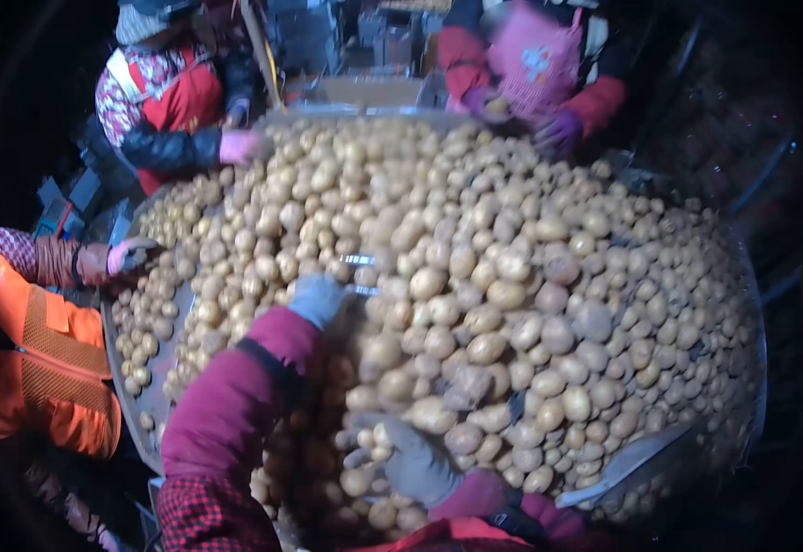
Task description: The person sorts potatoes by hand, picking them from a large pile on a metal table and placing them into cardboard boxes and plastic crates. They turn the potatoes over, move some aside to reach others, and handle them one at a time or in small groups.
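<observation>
Potatoes [507,294] of many sizes lie heaped over a wide table with a raised metal rim [762,368]. My left hand [317,300], in a light glove, reaches onto the heap left of the middle; its fingers are blurred and I cannot make out what they touch. Nearer to me, my right hand [412,463] wears a grey glove and rests among the potatoes at the lower middle. Its fingers curl round several small potatoes [381,443]. Both of my sleeves are dark pink.
Co-workers stand around the table: a person in an orange vest [61,354] at left, one in a red apron [183,99] at upper left, another in a pink apron [537,64] at the back. A pale curved scoop-like piece [624,467] lies at lower right.
</observation>
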Demonstrator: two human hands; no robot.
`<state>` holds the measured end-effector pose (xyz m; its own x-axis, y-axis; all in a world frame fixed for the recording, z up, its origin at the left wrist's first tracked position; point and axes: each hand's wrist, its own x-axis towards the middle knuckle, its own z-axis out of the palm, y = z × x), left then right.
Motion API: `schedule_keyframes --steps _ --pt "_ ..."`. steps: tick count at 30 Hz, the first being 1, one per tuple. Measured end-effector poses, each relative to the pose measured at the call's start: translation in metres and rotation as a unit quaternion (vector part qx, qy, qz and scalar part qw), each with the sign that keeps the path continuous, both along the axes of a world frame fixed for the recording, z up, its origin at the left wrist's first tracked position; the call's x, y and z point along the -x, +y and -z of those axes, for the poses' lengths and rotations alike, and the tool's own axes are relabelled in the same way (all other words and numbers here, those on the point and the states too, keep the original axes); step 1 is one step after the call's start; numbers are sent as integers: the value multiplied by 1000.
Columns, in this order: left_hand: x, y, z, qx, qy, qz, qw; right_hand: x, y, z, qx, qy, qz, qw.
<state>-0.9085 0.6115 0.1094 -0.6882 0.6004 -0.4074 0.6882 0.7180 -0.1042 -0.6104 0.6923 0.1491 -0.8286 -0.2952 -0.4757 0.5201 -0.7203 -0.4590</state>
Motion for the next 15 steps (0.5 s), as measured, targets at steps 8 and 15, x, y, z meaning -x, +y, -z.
schedule_keyframes --steps 8,15 --pt "-13 -16 -37 -90 -75 27 993 -6 2 23 66 54 -4 996" --pt "-22 -24 -17 -171 -42 33 984 -5 -2 22 43 42 -15 998"
